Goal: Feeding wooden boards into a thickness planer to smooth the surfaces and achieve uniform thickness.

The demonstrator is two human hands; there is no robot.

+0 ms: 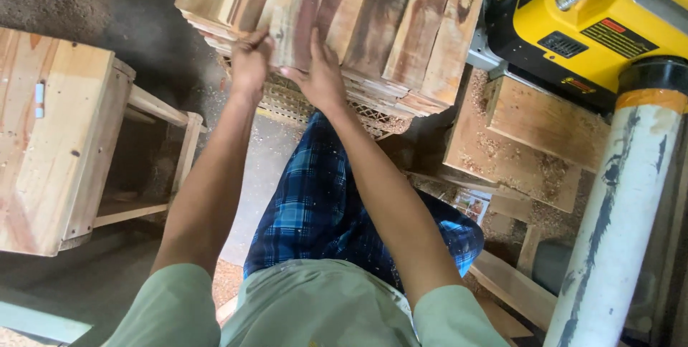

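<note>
Head view: the camera looked down at two bare arms that reached out to a stack of wood.
Left hand (251,60): it gripped the near edge of the top plank (304,14), with the fingers curled tight on the wood.
Right hand (319,75): it lay flat on the same plank, with the fingers spread a little and pressed on its top. It was just beside the left hand.
Top plank: it lay on the stack of planks (387,32), close to the near edge, in front of the person.
Stack of planks: the boards were brown and streaky and piled in rows. The pile sat on a plastic crate (294,103) with holes in it.
Left side: a pale wooden box (50,139) stood well apart from the pile, on a dusty floor (136,25).
Right side: a yellow machine (588,17) sat on a wooden stand (530,139) covered in sawdust. A white pipe (616,218) stood near it.
Legs: blue checked trousers (315,211) showed under the arms.
What could go wrong: the plank might slip, since only one hand truly gripped it. A rough edge might give a splinter. A hard tug might drag the boards beside it off the pile onto the legs.
</note>
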